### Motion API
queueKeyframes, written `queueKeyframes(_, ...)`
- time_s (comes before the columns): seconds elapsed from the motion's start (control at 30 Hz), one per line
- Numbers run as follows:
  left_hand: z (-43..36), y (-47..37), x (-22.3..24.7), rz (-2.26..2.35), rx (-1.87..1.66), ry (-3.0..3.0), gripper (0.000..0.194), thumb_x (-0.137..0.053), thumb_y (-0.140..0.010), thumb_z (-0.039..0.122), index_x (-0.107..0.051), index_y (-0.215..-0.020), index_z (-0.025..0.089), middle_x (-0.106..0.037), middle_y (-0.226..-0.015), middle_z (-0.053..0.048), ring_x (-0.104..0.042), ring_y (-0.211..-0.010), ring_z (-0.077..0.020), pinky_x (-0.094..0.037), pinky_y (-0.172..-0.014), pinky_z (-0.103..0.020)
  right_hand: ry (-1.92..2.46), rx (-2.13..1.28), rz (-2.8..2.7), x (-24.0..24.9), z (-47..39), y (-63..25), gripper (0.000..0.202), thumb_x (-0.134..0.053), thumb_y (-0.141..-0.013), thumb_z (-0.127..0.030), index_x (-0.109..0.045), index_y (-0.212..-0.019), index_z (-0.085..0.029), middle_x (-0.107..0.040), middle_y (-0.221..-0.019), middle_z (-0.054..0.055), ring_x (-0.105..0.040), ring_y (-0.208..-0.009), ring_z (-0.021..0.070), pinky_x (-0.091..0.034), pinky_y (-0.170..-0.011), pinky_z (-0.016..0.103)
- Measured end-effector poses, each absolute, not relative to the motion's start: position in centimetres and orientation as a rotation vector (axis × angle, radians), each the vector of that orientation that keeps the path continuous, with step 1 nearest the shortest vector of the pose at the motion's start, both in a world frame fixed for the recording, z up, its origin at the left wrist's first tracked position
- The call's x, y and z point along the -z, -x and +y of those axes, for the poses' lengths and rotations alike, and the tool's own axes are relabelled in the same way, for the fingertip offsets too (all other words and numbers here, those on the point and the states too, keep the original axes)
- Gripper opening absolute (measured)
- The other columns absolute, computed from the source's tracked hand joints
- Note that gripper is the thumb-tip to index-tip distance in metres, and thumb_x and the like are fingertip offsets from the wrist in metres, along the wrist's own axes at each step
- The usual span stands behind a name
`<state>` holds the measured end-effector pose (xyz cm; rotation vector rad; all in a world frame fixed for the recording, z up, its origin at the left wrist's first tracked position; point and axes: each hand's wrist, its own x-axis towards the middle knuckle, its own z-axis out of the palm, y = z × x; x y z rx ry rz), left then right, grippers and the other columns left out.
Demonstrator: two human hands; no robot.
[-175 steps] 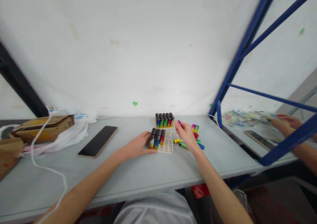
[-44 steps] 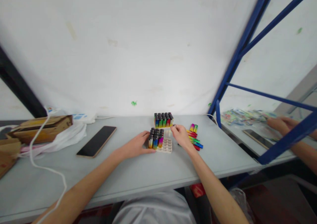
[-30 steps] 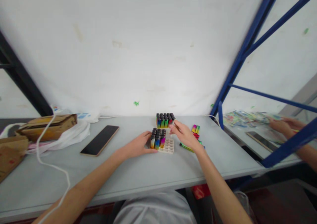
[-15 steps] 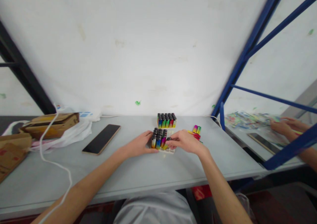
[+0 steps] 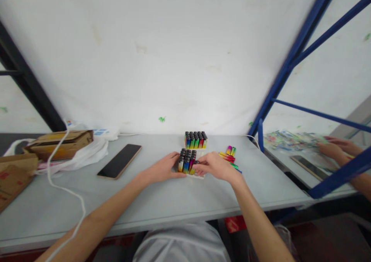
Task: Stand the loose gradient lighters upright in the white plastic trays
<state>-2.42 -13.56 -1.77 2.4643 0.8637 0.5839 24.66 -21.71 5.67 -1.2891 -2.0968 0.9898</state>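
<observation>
Several colourful lighters with black tops [image 5: 187,160] stand upright in a white tray [image 5: 199,176] on the grey table. My left hand [image 5: 164,168] rests against the tray's left side, thumb along its front corner and fingers behind, gripping it. At the right part of the tray, my right hand [image 5: 213,165] pinches a lighter with a black top [image 5: 196,162], its lower part hidden by the fingers. Behind stands a second block of upright lighters [image 5: 196,140]. Loose lighters [image 5: 231,151] in pink, green, red and yellow lie to the right of my right hand.
A phone [image 5: 120,161] lies left of my left hand. Cardboard boxes [image 5: 62,146], a white plastic bag [image 5: 87,156] and a white cable [image 5: 68,193] are at the left. A blue metal frame [image 5: 275,84] rises at the right; beyond it show another person's hands [image 5: 336,150].
My right hand has lowered slightly toward the tray with the lighter. More of the green and blue loose lighters shows beside it. The view has shifted slightly.
</observation>
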Motion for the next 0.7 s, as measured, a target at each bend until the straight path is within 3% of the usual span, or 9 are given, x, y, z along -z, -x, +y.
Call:
queueKeyframes(0.17, -13.7, 2.4, 1.6, 0.863, -0.573, -2.457, 0.073, -0.088, -0.085, 0.061, -0.068, -0.142, 0.020, -0.068, -0.142, -0.017, -0.065, -0.135, -0.0392, -0.050, -0.123, -0.051, 1.330, -0.922, -2.112, -5.0, -21.7, -24.2, 0.039, -0.070, -0.102, -0.048, -0.077, -0.074, -0.021, -0.084, -0.078, 0.007, -0.080, -0.073, 0.0279, -0.060, -0.068, 0.034)
queueKeyframes(0.3, -13.7, 2.4, 1.7, 0.847, -0.588, -2.471, 0.076, -0.086, -0.086, 0.066, -0.066, -0.144, 0.022, -0.068, -0.142, -0.015, -0.065, -0.135, -0.0386, -0.049, -0.124, -0.052, 1.447, -0.714, -2.169, -4.5, -21.7, -22.8, 0.046, -0.070, -0.103, -0.034, -0.069, -0.058, -0.022, -0.071, -0.057, 0.005, -0.068, -0.055, 0.0218, -0.050, -0.061, 0.030)
queueKeyframes(0.43, -13.5, 2.4, 1.8, 0.886, -0.560, -2.468, 0.077, -0.084, -0.085, 0.070, -0.068, -0.141, 0.020, -0.068, -0.140, -0.016, -0.066, -0.134, -0.0391, -0.051, -0.123, -0.051, 1.415, -0.628, -2.257, -4.7, -21.6, -22.7, 0.046, -0.073, -0.101, -0.030, -0.069, -0.057, -0.022, -0.066, -0.053, 0.003, -0.057, -0.049, 0.0176, -0.041, -0.057, 0.029)
queueKeyframes(0.53, -13.5, 2.5, 1.7, 0.894, -0.552, -2.469, 0.077, -0.084, -0.085, 0.068, -0.067, -0.143, 0.021, -0.067, -0.144, -0.016, -0.065, -0.136, -0.0387, -0.051, -0.123, -0.050, 1.397, -0.669, -2.307, -5.4, -21.5, -24.8, 0.034, -0.076, -0.098, -0.036, -0.078, -0.068, -0.021, -0.070, -0.057, 0.001, -0.060, -0.052, 0.0177, -0.040, -0.057, 0.028)
queueKeyframes(0.63, -13.6, 2.5, 1.6, 0.880, -0.563, -2.469, 0.078, -0.084, -0.086, 0.067, -0.065, -0.147, 0.022, -0.067, -0.148, -0.016, -0.064, -0.138, -0.0384, -0.048, -0.126, -0.051, 1.451, -0.689, -2.217, -6.0, -20.9, -28.2, 0.028, -0.072, -0.100, -0.042, -0.085, -0.087, -0.020, -0.078, -0.067, 0.003, -0.069, -0.061, 0.0207, -0.047, -0.062, 0.028)
queueKeyframes(0.7, -13.6, 2.6, 1.5, 0.879, -0.553, -2.476, 0.079, -0.083, -0.087, 0.068, -0.065, -0.147, 0.021, -0.066, -0.148, -0.017, -0.063, -0.140, -0.0385, -0.046, -0.128, -0.052, 1.554, -0.590, -2.131, -6.1, -20.1, -30.7, 0.028, -0.068, -0.101, -0.038, -0.086, -0.093, -0.019, -0.083, -0.077, 0.006, -0.075, -0.070, 0.0233, -0.052, -0.069, 0.030)
